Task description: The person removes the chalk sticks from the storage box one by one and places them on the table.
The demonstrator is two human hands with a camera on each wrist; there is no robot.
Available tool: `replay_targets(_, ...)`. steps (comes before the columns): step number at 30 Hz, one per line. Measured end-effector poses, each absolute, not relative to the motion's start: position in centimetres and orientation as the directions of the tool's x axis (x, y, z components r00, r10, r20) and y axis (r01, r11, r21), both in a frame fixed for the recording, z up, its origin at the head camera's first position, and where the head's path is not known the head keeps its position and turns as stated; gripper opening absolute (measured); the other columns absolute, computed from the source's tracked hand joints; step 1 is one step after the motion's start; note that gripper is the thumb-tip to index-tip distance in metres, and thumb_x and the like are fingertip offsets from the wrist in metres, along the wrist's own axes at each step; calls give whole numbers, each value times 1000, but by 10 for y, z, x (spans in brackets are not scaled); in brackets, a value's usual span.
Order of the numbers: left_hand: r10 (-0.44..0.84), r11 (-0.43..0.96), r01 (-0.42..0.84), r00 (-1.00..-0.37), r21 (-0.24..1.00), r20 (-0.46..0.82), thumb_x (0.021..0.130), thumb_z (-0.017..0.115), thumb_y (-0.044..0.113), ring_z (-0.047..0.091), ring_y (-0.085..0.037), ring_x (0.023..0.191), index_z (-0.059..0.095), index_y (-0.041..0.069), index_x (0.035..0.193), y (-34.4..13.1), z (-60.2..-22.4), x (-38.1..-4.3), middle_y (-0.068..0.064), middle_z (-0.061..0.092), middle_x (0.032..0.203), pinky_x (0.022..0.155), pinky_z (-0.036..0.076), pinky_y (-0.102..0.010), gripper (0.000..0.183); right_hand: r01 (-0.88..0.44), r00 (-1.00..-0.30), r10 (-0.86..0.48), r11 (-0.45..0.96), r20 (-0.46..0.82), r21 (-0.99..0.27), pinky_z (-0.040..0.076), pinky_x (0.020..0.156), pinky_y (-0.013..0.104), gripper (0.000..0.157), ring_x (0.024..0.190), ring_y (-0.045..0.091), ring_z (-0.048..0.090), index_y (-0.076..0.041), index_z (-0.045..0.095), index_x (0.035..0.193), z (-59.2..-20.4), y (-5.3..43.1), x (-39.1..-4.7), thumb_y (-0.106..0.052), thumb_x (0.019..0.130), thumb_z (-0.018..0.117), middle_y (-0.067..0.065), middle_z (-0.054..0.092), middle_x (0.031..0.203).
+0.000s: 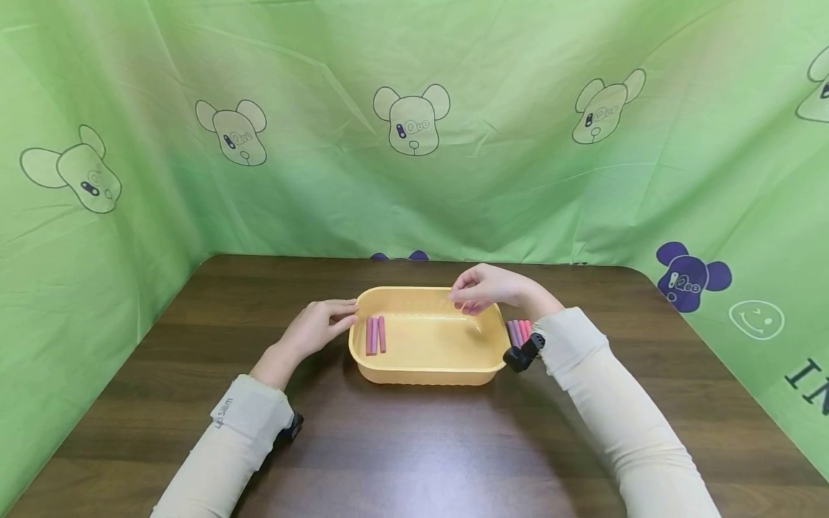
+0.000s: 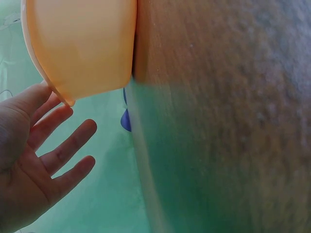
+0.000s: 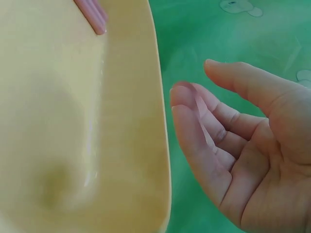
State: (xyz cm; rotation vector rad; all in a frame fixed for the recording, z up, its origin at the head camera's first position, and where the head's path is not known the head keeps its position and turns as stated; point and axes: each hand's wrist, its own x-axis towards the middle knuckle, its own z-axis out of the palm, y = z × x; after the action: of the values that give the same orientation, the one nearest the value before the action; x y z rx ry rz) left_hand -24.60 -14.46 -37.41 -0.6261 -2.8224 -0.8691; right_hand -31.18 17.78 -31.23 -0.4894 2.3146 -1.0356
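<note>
Cream sleeves lay nearest the camera, the left sleeve (image 1: 223,446) at 7 o'clock from the bin and the right sleeve (image 1: 631,424) at 4 o'clock, with a black wrist camera (image 1: 526,352) at the right cuff. Beyond the cuffs, the left hand (image 1: 309,327) was open at 9 o'clock, its fingers spread and their tips touching the rim. At 2 o'clock the right hand (image 1: 487,286) was empty and relaxed, its fingers loosely bent and its thumb held apart from them; the right wrist view placed it just beside the rim.

Between the hands sat the bin (image 1: 437,342), a yellow oblong tub with rounded corners. Inside, toward 9 o'clock, 3 pink and purple sticks (image 1: 374,336) lay side by side on its floor. Outside at 3 o'clock, near the wall, 4 more sticks (image 1: 516,332) showed, partly hidden by the right arm.

Under everything was a brown wood-grain table (image 1: 401,446). Behind it hung a green cloth (image 1: 311,216) printed with outlined mouse heads, 1 of them (image 1: 414,126) at 12 o'clock, and a purple mouse head (image 1: 689,282) between 2 and 3 o'clock.
</note>
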Motion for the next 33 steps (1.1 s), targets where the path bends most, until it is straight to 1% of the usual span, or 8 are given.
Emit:
replay_targets(1,351,748,422,-907,512,234,90,61,25,54,-28,123,63,8,121,-145,-374,-246,-9,60,129,104,43,-44,35,-105,-777,-533,636,-336,-765,58,77,32,31,72,10,63,8,58,108,-312,175,-313,-17,90,60,9,66,87)
replay_targets(3,352,747,425,-905,512,238,90,61,25,54,-28,123,64,7,121,-144,-374,-246,-10,60,129,103,43,-44,35,-115,-767,-546,633,-337,-765,57,74,27,29,72,9,64,7,58,107,-313,170,-316,-16,90,60,6,66,86)
replay_targets(6,353,746,426,-905,511,239,90,61,25,55,-28,122,64,7,121,-144,-374,-246,-10,60,128,103,43,-45,35,-121,-754,-562,626,-339,-770,57,74,25,28,71,8,64,7,59,107,-316,163,-320,-16,90,60,3,67,85)
replay_targets(15,352,749,424,-906,509,237,90,62,25,55,-27,122,64,7,121,-144,-374,-246,-9,60,129,103,43,-44,35,-103,-714,-596,609,-368,-786,56,74,24,25,72,7,64,4,60,106,-324,146,-328,-15,90,59,4,67,87)
replay_targets(22,356,747,428,-904,508,238,90,62,24,55,-28,122,63,6,121,-144,-373,-246,-10,60,129,103,43,-45,36,-112,-683,-623,606,-382,-788,55,74,23,28,73,7,64,7,60,109,-330,133,-333,-14,90,59,-1,68,84)
replay_targets(29,360,748,435,-901,502,243,90,61,24,55,-28,122,63,6,121,-145,-374,-247,-10,60,128,102,44,-45,35,-126,-674,-624,625,-396,-771,56,79,26,29,76,7,65,4,61,111,-338,121,-337,-16,90,60,-3,68,86)
replay_targets(33,360,744,436,-900,507,245,90,62,24,55,-28,122,64,5,120,-144,-373,-246,-11,60,128,103,43,-45,36,-131,-662,-629,634,-408,-762,56,78,25,30,75,6,65,4,61,112,-344,113,-339,-16,90,60,-4,68,86)
